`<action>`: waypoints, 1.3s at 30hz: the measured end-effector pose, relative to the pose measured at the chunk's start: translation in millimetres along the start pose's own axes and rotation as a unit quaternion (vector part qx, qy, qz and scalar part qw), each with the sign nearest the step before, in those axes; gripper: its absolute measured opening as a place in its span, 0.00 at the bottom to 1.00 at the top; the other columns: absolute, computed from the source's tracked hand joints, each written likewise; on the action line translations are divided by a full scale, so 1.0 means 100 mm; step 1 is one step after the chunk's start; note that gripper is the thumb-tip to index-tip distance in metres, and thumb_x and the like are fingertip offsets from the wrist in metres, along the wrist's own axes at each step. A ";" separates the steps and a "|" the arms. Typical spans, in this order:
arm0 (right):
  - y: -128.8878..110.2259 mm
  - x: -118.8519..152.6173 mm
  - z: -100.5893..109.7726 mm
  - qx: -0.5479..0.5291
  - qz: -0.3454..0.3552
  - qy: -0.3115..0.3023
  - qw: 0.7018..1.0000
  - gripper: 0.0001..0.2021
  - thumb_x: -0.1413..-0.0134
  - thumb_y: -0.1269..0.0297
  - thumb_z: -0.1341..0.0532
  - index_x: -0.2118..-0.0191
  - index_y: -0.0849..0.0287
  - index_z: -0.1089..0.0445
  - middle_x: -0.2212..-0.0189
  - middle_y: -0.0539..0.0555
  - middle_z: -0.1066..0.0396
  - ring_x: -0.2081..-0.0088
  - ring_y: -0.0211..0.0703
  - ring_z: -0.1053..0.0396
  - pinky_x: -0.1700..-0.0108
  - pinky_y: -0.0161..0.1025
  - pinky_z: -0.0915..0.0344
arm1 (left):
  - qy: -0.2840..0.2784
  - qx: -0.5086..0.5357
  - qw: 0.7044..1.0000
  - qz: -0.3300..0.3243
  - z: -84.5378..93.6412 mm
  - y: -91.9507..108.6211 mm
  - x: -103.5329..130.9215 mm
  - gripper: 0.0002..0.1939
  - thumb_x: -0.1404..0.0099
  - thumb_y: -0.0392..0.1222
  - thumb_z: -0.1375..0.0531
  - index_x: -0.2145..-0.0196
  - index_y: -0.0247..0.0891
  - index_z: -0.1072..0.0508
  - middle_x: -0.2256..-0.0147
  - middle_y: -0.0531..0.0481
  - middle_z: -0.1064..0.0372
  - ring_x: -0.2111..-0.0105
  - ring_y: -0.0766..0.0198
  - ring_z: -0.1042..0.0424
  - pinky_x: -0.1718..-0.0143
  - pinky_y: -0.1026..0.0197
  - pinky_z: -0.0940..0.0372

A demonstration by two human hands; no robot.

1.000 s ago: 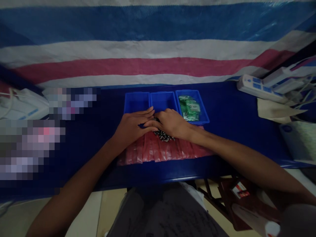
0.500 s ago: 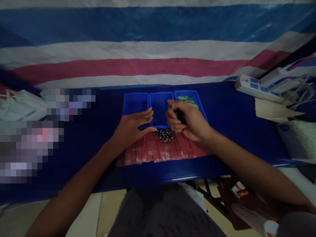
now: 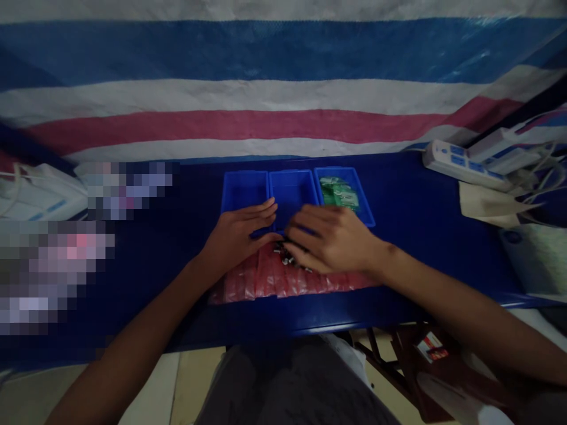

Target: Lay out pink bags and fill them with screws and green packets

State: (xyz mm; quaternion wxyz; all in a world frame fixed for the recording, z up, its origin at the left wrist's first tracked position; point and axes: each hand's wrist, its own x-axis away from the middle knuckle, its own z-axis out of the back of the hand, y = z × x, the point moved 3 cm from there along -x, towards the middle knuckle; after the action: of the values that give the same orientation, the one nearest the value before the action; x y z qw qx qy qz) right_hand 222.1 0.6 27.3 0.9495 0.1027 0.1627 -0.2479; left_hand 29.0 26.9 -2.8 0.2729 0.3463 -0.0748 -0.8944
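On the blue tabletop (image 3: 411,236), behind 3 blue bins (image 3: 290,189), your red packets (image 3: 266,277) lie in a row. Your left hand (image 3: 237,233) rests flat and open beside them; your right hand (image 3: 332,239), fingers spread, covers the small dark parts (image 3: 286,255), so you're gathering them; next calls for a careful pinch.

A striped tarpaulin (image 3: 266,88) (blue, white, pink) hangs behind the dark blue table (image 3: 420,200) in dim light.

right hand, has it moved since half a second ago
Yes. The right hand has come down from in front of the middle blue plastic tray and now lies flat over the small dark metal parts, nearer the table's front edge.
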 end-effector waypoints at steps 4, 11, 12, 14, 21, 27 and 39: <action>0.23 -0.08 -0.16 -0.011 -0.034 -0.172 0.985 0.36 0.25 0.40 0.56 0.62 0.66 0.22 0.68 0.64 0.22 0.66 0.50 0.29 0.59 0.45 0.43 | -0.001 -0.009 1.000 0.005 -0.01 0.00 0.00 0.14 0.29 0.46 0.34 0.52 0.35 0.18 0.47 0.41 0.21 0.45 0.55 0.21 0.41 0.54 0.25; 0.24 -0.14 -0.38 -0.054 -0.078 -0.268 0.959 0.43 0.28 0.35 0.61 0.64 0.66 0.20 0.69 0.65 0.21 0.71 0.48 0.27 0.66 0.42 0.49 | 0.001 0.001 1.000 0.012 -0.01 -0.01 0.01 0.12 0.29 0.44 0.34 0.52 0.36 0.18 0.48 0.42 0.21 0.45 0.55 0.21 0.42 0.54 0.24; 0.26 -0.15 -0.38 -0.067 -0.085 -0.265 0.958 0.43 0.27 0.35 0.61 0.65 0.65 0.21 0.70 0.64 0.21 0.71 0.47 0.28 0.67 0.42 0.49 | -0.001 0.002 1.000 0.013 -0.02 -0.02 0.01 0.11 0.28 0.43 0.35 0.52 0.37 0.18 0.47 0.43 0.21 0.45 0.55 0.21 0.42 0.54 0.24; 0.28 -0.15 -0.36 -0.104 -0.094 -0.239 0.961 0.41 0.27 0.36 0.59 0.64 0.64 0.21 0.71 0.62 0.22 0.72 0.45 0.28 0.67 0.41 0.50 | -0.004 0.002 1.000 0.014 -0.02 -0.03 0.01 0.11 0.27 0.44 0.36 0.52 0.37 0.18 0.47 0.43 0.21 0.45 0.55 0.21 0.42 0.54 0.24; 0.10 -0.03 -0.22 -0.115 -0.082 -0.060 0.988 0.35 0.23 0.44 0.62 0.60 0.62 0.25 0.67 0.57 0.24 0.67 0.43 0.29 0.66 0.40 0.46 | -0.004 -0.034 0.999 -0.022 0.00 0.01 0.04 0.14 0.27 0.45 0.37 0.49 0.34 0.21 0.46 0.38 0.22 0.42 0.54 0.23 0.40 0.53 0.25; 0.36 -0.09 0.02 -0.059 -0.142 -0.015 0.988 0.34 0.22 0.47 0.62 0.57 0.65 0.23 0.62 0.62 0.22 0.59 0.49 0.27 0.59 0.42 0.40 | -0.062 -0.065 0.996 -0.022 0.03 0.00 0.04 0.18 0.26 0.48 0.38 0.46 0.35 0.23 0.40 0.34 0.27 0.35 0.49 0.30 0.37 0.43 0.28; 0.26 -0.27 -0.19 -0.364 -0.175 -0.241 0.883 0.41 0.27 0.34 0.63 0.66 0.60 0.23 0.74 0.52 0.27 0.72 0.40 0.32 0.64 0.40 0.40 | -0.053 -0.057 0.997 0.001 0.02 -0.03 0.05 0.18 0.26 0.49 0.38 0.44 0.38 0.23 0.41 0.39 0.25 0.38 0.53 0.28 0.37 0.48 0.28</action>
State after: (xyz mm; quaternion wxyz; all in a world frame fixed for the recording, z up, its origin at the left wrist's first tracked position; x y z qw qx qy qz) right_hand 207.9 39.8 22.0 0.8712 -0.3432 0.0232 -0.3504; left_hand 23.5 26.3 -4.9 0.2887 0.2822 -0.0387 -0.9141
